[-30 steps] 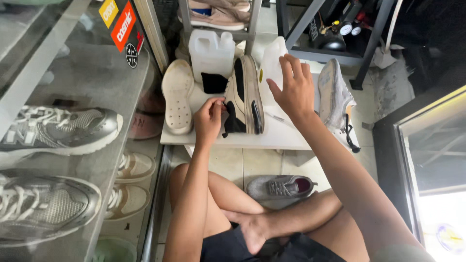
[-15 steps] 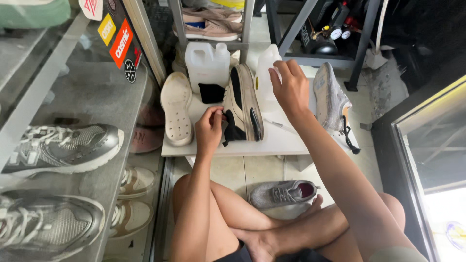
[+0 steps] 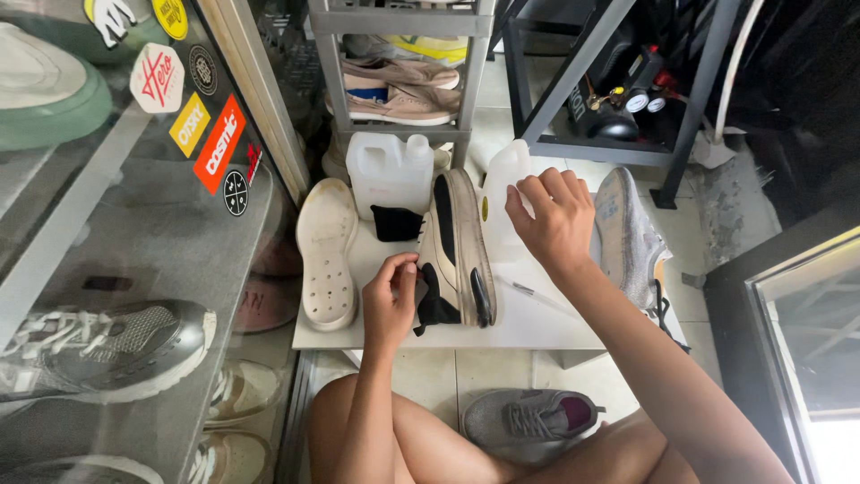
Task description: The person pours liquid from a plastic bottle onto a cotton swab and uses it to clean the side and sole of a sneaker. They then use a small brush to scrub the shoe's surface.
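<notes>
Stickers are clustering on the glass cabinet front at upper left: a yellow round sticker (image 3: 169, 15) is sitting at the top edge, beside a dark sticker with a white figure (image 3: 109, 18). Below, a white shield-shaped sticker with red script (image 3: 157, 76) is lying next to a small dark round sticker (image 3: 203, 69). A yellow rectangular sticker (image 3: 190, 125) and a red-orange rectangular sticker (image 3: 219, 144) are slanting beneath, with a black round sticker (image 3: 235, 192) and a small red sticker (image 3: 253, 162) lowest. Two white plastic jugs are standing on the low white table: a square one (image 3: 389, 174) and a narrower one (image 3: 503, 193) bearing a small yellow label (image 3: 485, 209).
</notes>
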